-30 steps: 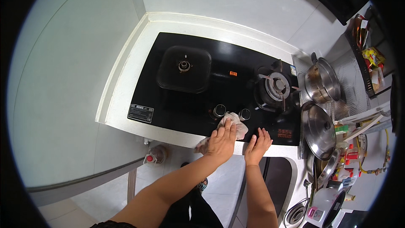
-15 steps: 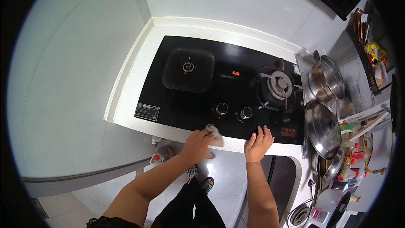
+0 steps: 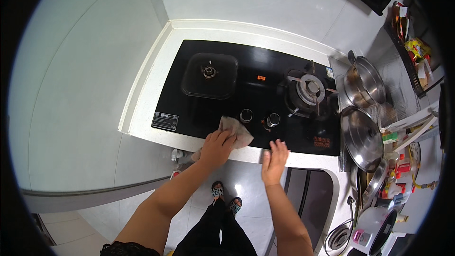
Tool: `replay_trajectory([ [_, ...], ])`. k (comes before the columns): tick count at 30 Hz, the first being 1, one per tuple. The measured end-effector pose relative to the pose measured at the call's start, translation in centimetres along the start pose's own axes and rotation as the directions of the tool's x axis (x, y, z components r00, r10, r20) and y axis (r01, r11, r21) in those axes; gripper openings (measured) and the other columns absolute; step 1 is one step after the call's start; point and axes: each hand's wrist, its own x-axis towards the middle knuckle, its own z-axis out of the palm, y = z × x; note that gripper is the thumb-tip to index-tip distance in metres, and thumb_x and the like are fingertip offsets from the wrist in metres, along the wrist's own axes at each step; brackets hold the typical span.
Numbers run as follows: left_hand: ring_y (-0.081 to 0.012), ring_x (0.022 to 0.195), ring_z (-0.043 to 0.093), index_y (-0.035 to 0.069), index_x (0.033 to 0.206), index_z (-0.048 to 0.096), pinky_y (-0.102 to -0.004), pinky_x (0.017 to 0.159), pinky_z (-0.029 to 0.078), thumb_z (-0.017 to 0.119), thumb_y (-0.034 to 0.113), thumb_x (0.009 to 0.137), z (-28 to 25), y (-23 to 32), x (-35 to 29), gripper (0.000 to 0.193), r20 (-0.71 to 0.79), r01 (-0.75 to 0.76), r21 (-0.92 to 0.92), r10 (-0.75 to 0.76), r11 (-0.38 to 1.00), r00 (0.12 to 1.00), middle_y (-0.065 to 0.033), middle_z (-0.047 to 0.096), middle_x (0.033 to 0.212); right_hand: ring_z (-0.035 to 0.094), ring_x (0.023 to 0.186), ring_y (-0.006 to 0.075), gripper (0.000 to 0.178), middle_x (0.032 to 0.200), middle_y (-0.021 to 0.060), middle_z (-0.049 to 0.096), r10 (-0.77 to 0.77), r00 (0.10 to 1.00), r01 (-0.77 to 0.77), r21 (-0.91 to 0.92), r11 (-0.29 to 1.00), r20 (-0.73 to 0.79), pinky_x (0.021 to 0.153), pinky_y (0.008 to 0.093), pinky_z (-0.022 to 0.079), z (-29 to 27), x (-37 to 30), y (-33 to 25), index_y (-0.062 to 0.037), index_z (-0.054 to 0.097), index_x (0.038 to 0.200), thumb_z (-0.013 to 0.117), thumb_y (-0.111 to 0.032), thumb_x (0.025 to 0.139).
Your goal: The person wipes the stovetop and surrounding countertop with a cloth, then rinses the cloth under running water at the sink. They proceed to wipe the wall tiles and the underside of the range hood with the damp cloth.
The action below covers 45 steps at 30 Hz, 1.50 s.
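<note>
My left hand (image 3: 217, 150) presses on a greyish cleaning cloth (image 3: 238, 131), which is spread over the front edge of the black gas hob (image 3: 213, 111) and the white counter rim. The fingers curl onto the cloth's near left part. My right hand (image 3: 274, 162) holds nothing; its fingers are stretched out and lie at the counter's front edge, fingertips by the hob. Just beyond the hands stand two control knobs, the left knob (image 3: 246, 115) close to the cloth and the right knob (image 3: 273, 120) above my right hand.
The left burner (image 3: 209, 71) is bare in a square recess; the right burner (image 3: 310, 90) carries a pan support. To the right stand a steel pot (image 3: 364, 83), a large lid (image 3: 362, 137), bottles (image 3: 403, 166) and a rice cooker (image 3: 372, 230). A sink opening (image 3: 317, 194) lies right of my right forearm.
My left hand has pushed the cloth up from the counter edge onto the hob, and more of the cloth shows spread out. My right hand has shifted left and slightly back from the hob.
</note>
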Motion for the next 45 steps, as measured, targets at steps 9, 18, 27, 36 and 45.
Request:
replay_trajectory([
  [9,-0.0288,0.090,0.059,0.008,0.091,0.061,-0.0387,0.076,0.050,0.065,0.009,0.069,1.2,3.3,-2.0,0.022,0.063,0.195,-0.222,-0.185,0.956,0.981,-0.0081,0.061,0.095,0.045,0.121,0.0380,0.030,0.126,0.0187,0.053,0.148,0.988,-0.129,0.297,0.946,-0.044,0.104,0.0459,0.033,-2.8,-7.0,-3.2,0.0013,0.056,0.117,0.052,-0.015,0.092],
  [18,-0.0226,0.081,0.066,0.006,0.106,0.059,-0.0368,0.056,0.052,0.064,0.007,0.077,-2.3,15.8,-4.7,0.029,0.707,0.805,-0.567,-0.396,0.178,0.586,-0.0103,0.066,0.094,0.047,0.120,0.0282,0.054,0.136,0.0127,0.045,0.752,0.414,-0.778,0.628,-0.001,0.514,0.104,0.0529,0.029,-8.6,-13.1,-2.8,-0.0111,0.047,0.134,0.052,-0.046,0.094],
  [27,-0.0215,0.095,0.063,0.002,0.124,0.052,-0.0320,0.070,0.053,0.061,0.006,0.085,-8.4,25.3,-6.4,0.040,0.790,0.701,-0.451,0.118,-0.553,0.601,-0.0102,0.063,0.105,0.055,0.114,0.0386,0.080,0.131,0.0163,0.052,0.266,0.612,-0.381,0.573,-0.725,0.745,0.089,0.0563,0.048,-19.0,-24.5,-7.7,-0.0091,0.041,0.136,0.041,-0.071,0.086],
  [36,-0.0276,0.124,0.048,-0.001,0.136,0.039,-0.0448,0.107,0.036,0.047,0.016,0.085,-9.6,29.9,-12.5,0.055,0.641,0.819,-0.246,0.546,-0.518,0.539,-0.0156,0.050,0.133,0.056,0.113,0.0327,0.060,0.127,0.0180,0.052,0.758,0.612,0.104,0.927,-0.361,0.226,0.093,0.0437,0.050,-28.6,-30.8,-11.5,-0.0103,0.041,0.136,0.065,-0.017,0.081],
  [45,-0.0287,0.129,0.044,0.002,0.140,0.038,-0.0463,0.110,0.031,0.034,0.022,0.091,-9.9,38.0,-15.2,0.053,0.578,0.811,-0.059,0.642,-0.583,0.504,-0.0120,0.045,0.141,0.048,0.117,0.0374,0.062,0.135,0.0222,0.041,0.657,0.711,-0.571,0.341,0.747,-0.249,0.099,0.0442,0.041,-35.7,-32.0,-9.8,-0.0109,0.052,0.133,0.074,-0.022,0.077],
])
